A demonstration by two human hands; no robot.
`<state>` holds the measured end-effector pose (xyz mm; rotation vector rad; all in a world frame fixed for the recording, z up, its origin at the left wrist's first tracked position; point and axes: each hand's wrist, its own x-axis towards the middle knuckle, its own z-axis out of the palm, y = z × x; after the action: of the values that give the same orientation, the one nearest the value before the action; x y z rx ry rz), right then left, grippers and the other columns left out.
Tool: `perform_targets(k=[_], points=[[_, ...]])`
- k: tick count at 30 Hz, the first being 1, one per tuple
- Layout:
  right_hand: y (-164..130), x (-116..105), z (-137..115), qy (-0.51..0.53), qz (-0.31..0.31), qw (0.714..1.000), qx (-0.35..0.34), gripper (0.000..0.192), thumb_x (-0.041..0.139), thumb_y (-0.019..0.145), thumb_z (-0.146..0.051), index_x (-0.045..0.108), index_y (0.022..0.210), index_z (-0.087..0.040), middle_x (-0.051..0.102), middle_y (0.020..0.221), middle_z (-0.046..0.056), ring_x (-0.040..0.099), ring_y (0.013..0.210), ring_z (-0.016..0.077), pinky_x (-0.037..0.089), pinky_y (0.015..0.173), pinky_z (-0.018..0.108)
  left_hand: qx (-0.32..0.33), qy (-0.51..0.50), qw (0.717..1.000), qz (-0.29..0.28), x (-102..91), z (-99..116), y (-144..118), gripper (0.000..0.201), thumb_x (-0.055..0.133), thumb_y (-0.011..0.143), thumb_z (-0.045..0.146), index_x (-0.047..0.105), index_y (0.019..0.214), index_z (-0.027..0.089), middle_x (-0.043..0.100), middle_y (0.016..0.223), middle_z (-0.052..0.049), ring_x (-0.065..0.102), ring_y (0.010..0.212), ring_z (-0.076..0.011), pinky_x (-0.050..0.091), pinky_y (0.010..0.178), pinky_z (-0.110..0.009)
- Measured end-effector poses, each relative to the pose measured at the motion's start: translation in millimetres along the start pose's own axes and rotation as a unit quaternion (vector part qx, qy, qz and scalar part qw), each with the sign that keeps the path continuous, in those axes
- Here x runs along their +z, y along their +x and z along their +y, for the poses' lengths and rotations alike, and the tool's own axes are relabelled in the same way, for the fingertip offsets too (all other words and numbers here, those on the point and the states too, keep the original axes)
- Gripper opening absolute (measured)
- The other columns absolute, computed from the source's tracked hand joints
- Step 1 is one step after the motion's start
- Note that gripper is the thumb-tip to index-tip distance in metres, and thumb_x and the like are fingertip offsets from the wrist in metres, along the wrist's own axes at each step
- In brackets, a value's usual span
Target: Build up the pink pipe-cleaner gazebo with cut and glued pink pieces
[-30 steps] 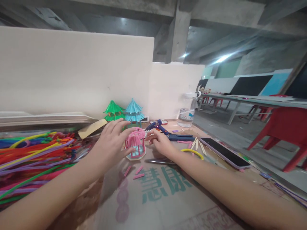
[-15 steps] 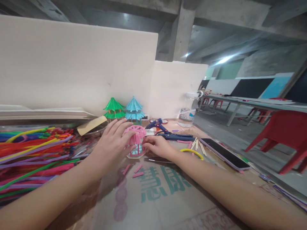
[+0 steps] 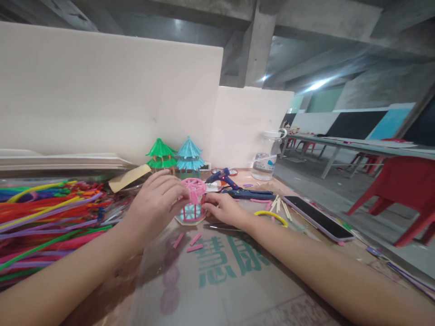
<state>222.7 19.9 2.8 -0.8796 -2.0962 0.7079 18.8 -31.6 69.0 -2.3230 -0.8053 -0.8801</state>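
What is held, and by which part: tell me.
Pink model: left fingers at its upper left, right fingers at its right side; whether either grips cannot be told.

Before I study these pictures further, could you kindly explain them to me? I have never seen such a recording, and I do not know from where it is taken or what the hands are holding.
There is no machine here: one person works with two bare hands. The only camera is worn on that person's head, looking forward and down, so both forearms enter from below.

The left hand and right hand are on either side of a small pink model, their fingers at it; how firmly they grip is unclear.

Nearer lie short pink strips. Behind stand a green model and a blue model. To the right are a glue gun and a phone; to the left, colourful fuzzy stems.
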Motion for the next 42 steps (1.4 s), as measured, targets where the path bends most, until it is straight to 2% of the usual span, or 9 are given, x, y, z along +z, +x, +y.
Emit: perform_targets(k=[3,8,17,25,32,35,39,42], points=[[0,0,1,-0.003,0.0,1.0,0.001,0.011,0.048,0.084,-0.018,0.057,0.077,-0.017,0.06,0.068,-0.001,0.058,0.06,0.0116,0.046,0.059,0.022,0.031,0.006,0.999,-0.01,-7.0,-2,2,0.019,0.049,0.091,0.024,0.065,0.08,0.022,0.071,0.081,0.0,0.062,0.079,-0.0168,0.041,0.095,-0.041],[1,0,1,-0.007,-0.003,1.0,-0.003,0.011,0.048,0.083,-0.017,0.056,0.076,-0.017,0.059,0.065,-0.001,0.058,0.06,0.0119,0.045,0.06,0.023,0.041,0.051,0.998,-0.003,-7.1,-6,3,0.021,0.047,0.091,0.023,0.067,0.086,0.02,0.069,0.084,-0.004,0.06,0.086,-0.0212,0.043,0.091,-0.041],[0,0,0,-0.009,-0.001,1.0,-0.011,0.01,0.048,0.083,-0.017,0.056,0.076,-0.017,0.058,0.066,-0.002,0.056,0.061,0.0114,0.044,0.061,0.022,0.038,0.102,0.993,-0.035,1.2,-3,0,0.027,0.055,0.086,0.042,0.065,0.098,0.02,0.063,0.1,-0.01,0.055,0.103,-0.0267,0.038,0.099,-0.047],[2,0,2,0.006,-0.004,1.0,-0.021,0.01,0.048,0.082,-0.015,0.054,0.074,-0.017,0.056,0.065,-0.002,0.054,0.061,0.0109,0.044,0.061,0.021,0.059,0.116,0.991,-0.026,6.4,-4,-2,0.02,0.053,0.087,0.033,0.064,0.097,0.02,0.063,0.099,-0.01,0.055,0.099,-0.0253,0.04,0.098,-0.046],[3,1,2,0.014,-0.008,1.0,-0.019,0.011,0.047,0.082,-0.014,0.053,0.073,-0.017,0.054,0.064,-0.002,0.055,0.059,0.0107,0.044,0.059,0.021,0.036,0.096,0.994,-0.036,10.5,-6,-4,0.016,0.053,0.087,0.027,0.064,0.096,0.019,0.063,0.1,-0.01,0.055,0.097,-0.0265,0.042,0.093,-0.046],[3,0,3,0.011,-0.01,1.0,-0.019,0.011,0.047,0.083,-0.015,0.054,0.074,-0.017,0.055,0.065,-0.002,0.055,0.058,0.0107,0.044,0.059,0.021,0.036,0.097,0.994,-0.031,11.9,-6,-5,0.017,0.057,0.086,0.029,0.062,0.097,0.016,0.063,0.1,-0.011,0.055,0.098,-0.0266,0.042,0.093,-0.045],[2,0,3,-0.001,-0.007,1.0,-0.025,0.01,0.048,0.082,-0.014,0.054,0.074,-0.017,0.055,0.064,-0.002,0.055,0.061,0.0113,0.043,0.061,0.022,0.034,0.119,0.992,-0.011,9.1,-4,-4,0.035,0.066,0.079,0.038,0.06,0.1,0.011,0.063,0.1,-0.013,0.055,0.098,-0.0287,0.041,0.095,-0.046],[2,0,3,-0.009,-0.004,1.0,-0.029,0.011,0.048,0.082,-0.014,0.055,0.074,-0.017,0.057,0.065,-0.002,0.055,0.063,0.012,0.042,0.063,0.022,0.04,0.129,0.991,-0.012,2.5,-3,-1,0.03,0.065,0.078,0.04,0.063,0.092,0.013,0.063,0.097,-0.013,0.056,0.096,-0.0286,0.042,0.094,-0.046]])
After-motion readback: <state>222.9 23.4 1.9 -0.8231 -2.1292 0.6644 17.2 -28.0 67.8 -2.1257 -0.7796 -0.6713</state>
